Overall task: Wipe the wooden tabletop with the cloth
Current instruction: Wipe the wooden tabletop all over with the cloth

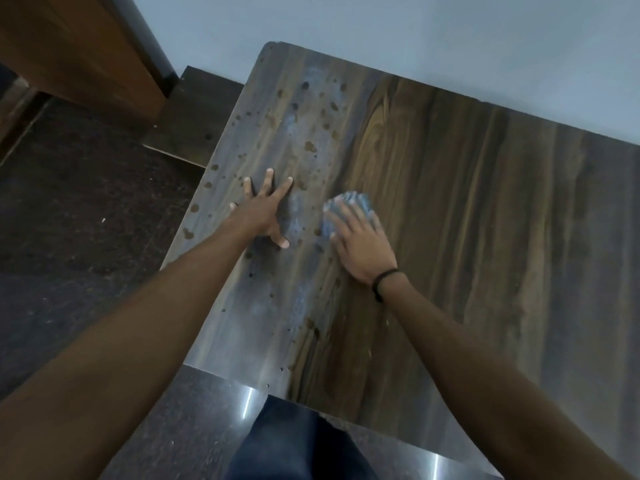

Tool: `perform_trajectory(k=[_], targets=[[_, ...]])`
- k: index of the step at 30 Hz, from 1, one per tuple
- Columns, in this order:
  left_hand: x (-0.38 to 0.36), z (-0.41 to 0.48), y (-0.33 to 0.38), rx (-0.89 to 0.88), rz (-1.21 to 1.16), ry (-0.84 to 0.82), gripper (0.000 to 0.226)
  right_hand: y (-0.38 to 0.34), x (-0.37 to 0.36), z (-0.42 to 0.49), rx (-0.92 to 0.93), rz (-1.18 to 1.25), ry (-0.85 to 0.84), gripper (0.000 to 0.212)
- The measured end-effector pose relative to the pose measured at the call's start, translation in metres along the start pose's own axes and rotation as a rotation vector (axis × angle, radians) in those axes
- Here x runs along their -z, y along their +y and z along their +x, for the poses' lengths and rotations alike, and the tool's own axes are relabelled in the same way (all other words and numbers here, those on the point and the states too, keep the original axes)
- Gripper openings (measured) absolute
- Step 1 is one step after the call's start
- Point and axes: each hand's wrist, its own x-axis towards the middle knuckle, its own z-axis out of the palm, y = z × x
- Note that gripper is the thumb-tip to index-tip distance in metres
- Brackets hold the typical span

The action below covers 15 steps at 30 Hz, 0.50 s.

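Note:
The wooden tabletop fills the middle and right of the head view, with dark grain. Its left strip looks pale and dusty, dotted with several dark wet spots. My left hand lies flat on that strip with fingers spread. To its right, my right hand presses a small blue cloth onto the wood with straight fingers. Most of the cloth is hidden under the fingers; only its far end shows. A black band circles my right wrist.
A pale wall runs behind the table's far edge. Dark speckled floor lies to the left, with a brown wooden door or cabinet at the upper left. My dark trouser leg stands at the table's near edge.

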Motion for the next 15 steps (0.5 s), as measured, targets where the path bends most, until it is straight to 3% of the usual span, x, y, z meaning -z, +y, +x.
perform_trajectory(k=[1,3,7,9,12,15], targets=[[0.001,-0.001,0.001,0.005,-0.002,0.001,0.145,0.003,-0.005,-0.020,0.107,-0.030,-0.010,0.052],[-0.001,-0.007,0.001,0.006,-0.009,0.011,0.143,0.022,-0.002,-0.038,0.107,-0.065,-0.004,0.051],[-0.017,-0.020,-0.014,0.045,-0.052,0.047,0.144,0.024,0.016,0.010,-0.247,0.062,0.035,0.053],[-0.026,-0.024,-0.022,0.062,-0.076,0.028,0.145,0.000,0.010,0.011,-0.171,0.053,0.012,0.053],[-0.029,-0.025,-0.023,0.058,-0.098,0.026,0.145,-0.007,-0.008,-0.044,0.138,-0.037,-0.022,0.052],[-0.025,-0.024,-0.018,0.078,-0.098,0.032,0.146,0.019,-0.004,-0.054,0.079,-0.066,-0.010,0.051]])
